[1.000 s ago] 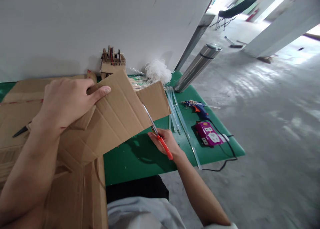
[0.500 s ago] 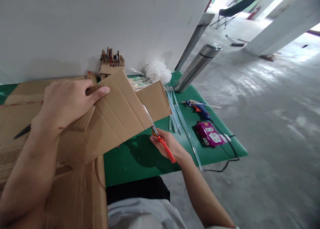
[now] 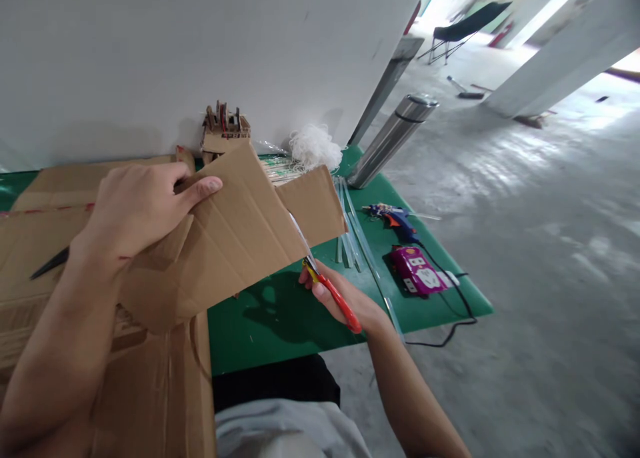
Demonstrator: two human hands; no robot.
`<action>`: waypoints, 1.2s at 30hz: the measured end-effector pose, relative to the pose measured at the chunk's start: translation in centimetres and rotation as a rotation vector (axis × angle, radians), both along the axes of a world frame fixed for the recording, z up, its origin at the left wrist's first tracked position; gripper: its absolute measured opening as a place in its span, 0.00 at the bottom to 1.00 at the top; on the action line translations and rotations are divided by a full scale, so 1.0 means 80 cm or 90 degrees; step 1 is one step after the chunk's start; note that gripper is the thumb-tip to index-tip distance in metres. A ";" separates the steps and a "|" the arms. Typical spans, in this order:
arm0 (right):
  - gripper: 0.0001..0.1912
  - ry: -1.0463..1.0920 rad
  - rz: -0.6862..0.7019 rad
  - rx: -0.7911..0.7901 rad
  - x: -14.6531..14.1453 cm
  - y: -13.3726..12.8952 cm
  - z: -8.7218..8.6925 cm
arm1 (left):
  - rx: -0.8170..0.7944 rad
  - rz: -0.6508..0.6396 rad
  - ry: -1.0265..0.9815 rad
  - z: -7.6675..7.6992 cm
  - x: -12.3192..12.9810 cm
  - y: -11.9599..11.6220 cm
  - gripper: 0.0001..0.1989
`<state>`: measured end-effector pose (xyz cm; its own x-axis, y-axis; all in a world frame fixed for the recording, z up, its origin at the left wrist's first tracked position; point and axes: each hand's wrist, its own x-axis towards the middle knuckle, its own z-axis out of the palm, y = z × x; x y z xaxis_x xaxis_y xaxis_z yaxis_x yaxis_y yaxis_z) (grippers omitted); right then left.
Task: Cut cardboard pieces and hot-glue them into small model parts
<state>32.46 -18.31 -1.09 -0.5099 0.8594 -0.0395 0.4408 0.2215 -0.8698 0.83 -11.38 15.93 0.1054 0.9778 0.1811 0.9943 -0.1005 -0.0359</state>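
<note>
A creased piece of cardboard (image 3: 240, 231) is held up over the green table by my left hand (image 3: 145, 205), its thumb lying on top and the fingers tucked beneath. Scissors (image 3: 340, 301) with red and yellow handles are gripped in my right hand (image 3: 337, 291). Their blades sit in a cut at the cardboard's right side, partly hidden by it. Beyond the cut, a cardboard flap (image 3: 315, 205) sticks out to the right. Under my left forearm, a black pointed tool (image 3: 50, 263) lies on more cardboard (image 3: 150, 391).
Right on the green table (image 3: 280, 345) lie clear glue sticks (image 3: 355, 238), a blue glue gun (image 3: 395, 219) and a purple power socket (image 3: 420, 271) with a black cord. Behind stand a steel flask (image 3: 395, 138), white rubber bands (image 3: 315, 148) and a small cardboard box (image 3: 225, 135) against the wall.
The scissor handles have shifted slightly right and down, and my right thumb and grip have changed. The blades stay in the cut. My left hand keeps its hold on the cardboard.
</note>
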 end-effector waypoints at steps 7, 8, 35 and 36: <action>0.30 0.014 0.003 -0.004 0.000 0.001 0.000 | 0.016 -0.006 -0.016 0.001 0.000 -0.002 0.34; 0.30 0.014 0.002 -0.003 -0.001 0.001 0.001 | 0.019 -0.001 -0.015 0.001 0.000 -0.002 0.34; 0.35 0.079 -0.014 -0.019 0.012 -0.010 -0.005 | 0.078 0.090 -0.050 0.018 -0.043 0.003 0.38; 0.35 0.078 -0.010 -0.021 0.012 -0.011 -0.003 | 0.077 0.095 -0.047 0.018 -0.042 0.003 0.38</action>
